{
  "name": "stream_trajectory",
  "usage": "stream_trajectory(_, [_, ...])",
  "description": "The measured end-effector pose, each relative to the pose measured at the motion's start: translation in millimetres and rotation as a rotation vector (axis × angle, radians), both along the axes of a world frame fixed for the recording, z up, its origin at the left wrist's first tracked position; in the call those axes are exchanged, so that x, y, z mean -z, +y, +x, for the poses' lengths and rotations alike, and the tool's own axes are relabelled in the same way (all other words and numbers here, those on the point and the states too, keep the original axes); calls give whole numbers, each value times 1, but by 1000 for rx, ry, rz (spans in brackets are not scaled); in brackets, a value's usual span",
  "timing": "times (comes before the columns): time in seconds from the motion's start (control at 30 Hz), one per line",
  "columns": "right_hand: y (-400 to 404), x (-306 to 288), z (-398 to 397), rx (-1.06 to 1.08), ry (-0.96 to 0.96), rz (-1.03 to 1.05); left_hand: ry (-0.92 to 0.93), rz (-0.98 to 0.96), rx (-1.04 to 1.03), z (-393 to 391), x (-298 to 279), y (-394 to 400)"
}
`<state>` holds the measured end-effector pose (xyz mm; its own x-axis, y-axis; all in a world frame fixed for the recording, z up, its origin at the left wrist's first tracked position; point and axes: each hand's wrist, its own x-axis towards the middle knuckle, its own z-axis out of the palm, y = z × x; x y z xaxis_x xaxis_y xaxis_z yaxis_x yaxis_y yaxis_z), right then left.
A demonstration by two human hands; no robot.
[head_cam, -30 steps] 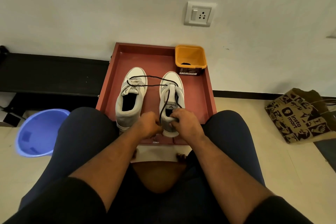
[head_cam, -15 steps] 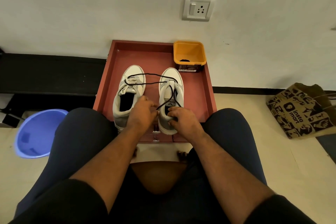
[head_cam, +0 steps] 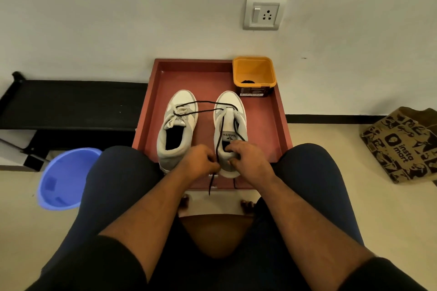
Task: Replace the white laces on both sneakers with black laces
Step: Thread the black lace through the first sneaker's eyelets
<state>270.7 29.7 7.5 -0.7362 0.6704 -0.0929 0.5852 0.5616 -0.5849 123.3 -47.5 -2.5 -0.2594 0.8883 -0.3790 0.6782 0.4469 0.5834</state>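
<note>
Two white and grey sneakers stand side by side in a red tray point(head_cam: 279, 123). The left sneaker point(head_cam: 176, 130) still has white laces. The right sneaker point(head_cam: 230, 123) has no white lace; a black lace point(head_cam: 205, 103) runs from its front eyelets across to the left sneaker and back down its tongue. My left hand point(head_cam: 199, 160) pinches the black lace beside the right sneaker's heel, and the lace end hangs below it. My right hand point(head_cam: 246, 157) grips the heel collar of the right sneaker.
An orange tub point(head_cam: 254, 73) with something black inside stands in the tray's back right corner. A blue basin point(head_cam: 63, 177) lies on the floor at left, a printed paper bag point(head_cam: 402, 146) at right. A black bench point(head_cam: 71, 101) runs along the wall.
My left hand moved forward beside the right sneaker's tongue, then drew back to the heel with the black lace. The lace end now hangs over the tray's near edge.
</note>
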Motion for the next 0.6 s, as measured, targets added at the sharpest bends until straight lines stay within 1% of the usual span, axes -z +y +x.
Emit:
stream_trajectory(0.03, [-1,-1,-1,18,25,-12,-29,-88,125,6,0,-4])
stream_trajectory(0.1, [-2,-3,-2,16,33,-26,-124,-331,347,20,-1,-14])
stream_trajectory(0.13, [-3,-4,-2,-1,8,-22,-142,-464,400,25,0,-17])
stream_trajectory(0.17, [-3,-4,-2,-20,-24,-12,-108,-547,429,27,-1,-20])
stream_trajectory(0.2, [-2,-4,-2,-31,-50,-2,-39,-563,431,26,-3,-19])
stream_trajectory(0.23, [-2,-4,-2,-40,-65,8,61,-511,403,21,-5,-15])
stream_trajectory(0.27, [-1,-4,-3,-49,-70,11,148,-411,328,14,-5,-12])
stream_trajectory(0.3, [-1,-4,-3,-56,-68,14,198,-274,199,7,-7,-8])
stream_trajectory(0.33, [-1,-4,-3,-60,-64,13,193,-128,34,1,-7,-5])
stream_trajectory(0.37, [-1,-5,-3,-62,-59,11,135,26,-121,-2,-7,-3])
stream_trajectory(0.4, [0,-5,-3,-61,-55,7,31,149,-248,-4,-5,0])
stream_trajectory(0.43, [0,-5,-2,-61,-48,5,-104,214,-333,-4,-3,2])
stream_trajectory(0.47, [0,-5,-2,-59,-42,1,-235,235,-381,-2,1,4])
stream_trajectory(0.5, [0,-5,-2,-58,-35,-1,-307,224,-401,-1,4,6])
stream_trajectory(0.53, [-1,-5,-2,-57,-32,-4,-301,211,-398,1,10,7])
stream_trajectory(0.6, [-1,-6,-2,-57,-33,-3,-194,222,-428,1,17,9])
